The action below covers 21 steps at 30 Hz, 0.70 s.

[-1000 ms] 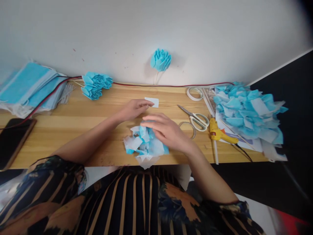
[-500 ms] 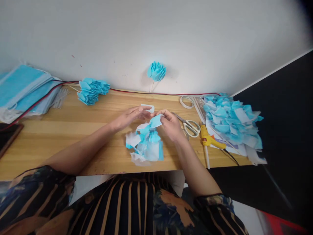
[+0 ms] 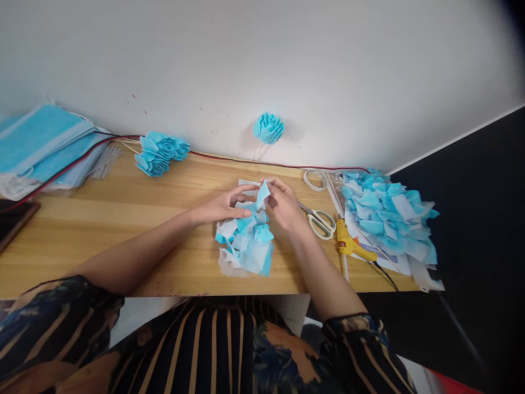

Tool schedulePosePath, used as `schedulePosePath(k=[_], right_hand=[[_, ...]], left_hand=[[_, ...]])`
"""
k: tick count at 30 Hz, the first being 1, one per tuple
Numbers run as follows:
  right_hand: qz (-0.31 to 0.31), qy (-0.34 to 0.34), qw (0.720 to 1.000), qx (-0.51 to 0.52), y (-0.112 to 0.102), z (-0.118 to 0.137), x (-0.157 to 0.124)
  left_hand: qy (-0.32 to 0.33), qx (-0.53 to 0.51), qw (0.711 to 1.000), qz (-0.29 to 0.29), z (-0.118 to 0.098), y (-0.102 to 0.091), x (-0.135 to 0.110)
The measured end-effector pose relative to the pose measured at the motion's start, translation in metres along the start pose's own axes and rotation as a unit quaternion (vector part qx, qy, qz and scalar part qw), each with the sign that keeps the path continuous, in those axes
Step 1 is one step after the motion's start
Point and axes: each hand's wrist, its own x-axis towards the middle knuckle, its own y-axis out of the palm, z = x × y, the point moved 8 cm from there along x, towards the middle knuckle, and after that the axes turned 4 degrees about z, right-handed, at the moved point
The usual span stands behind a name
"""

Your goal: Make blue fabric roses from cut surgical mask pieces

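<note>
Scrap (image 3: pixel 263 196) now stands steeper, pinched in my right hand (image 3: pixel 285 206); my left hand (image 3: pixel 220 208), spread and empty, now overhangs the pile (image 3: pixel 250 250), so both flank it.

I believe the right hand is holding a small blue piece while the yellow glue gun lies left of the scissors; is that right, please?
Not quite: in the head view, the yellow glue gun lies right, not left, of the scissors. The right hand does hold a small blue piece.
</note>
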Motion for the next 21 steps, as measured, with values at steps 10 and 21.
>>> schedulePosePath(k=[10,21], right_hand=[[-0.011,0.006,0.999,0.036,0.001,-0.02,0.007],[0.003,-0.036,0.997,0.066,-0.011,-0.019,0.008]], left_hand=[[0.005,0.005,0.994,-0.113,0.014,-0.021,0.003],[0.042,-0.002,0.992,-0.115,0.004,-0.021,0.004]])
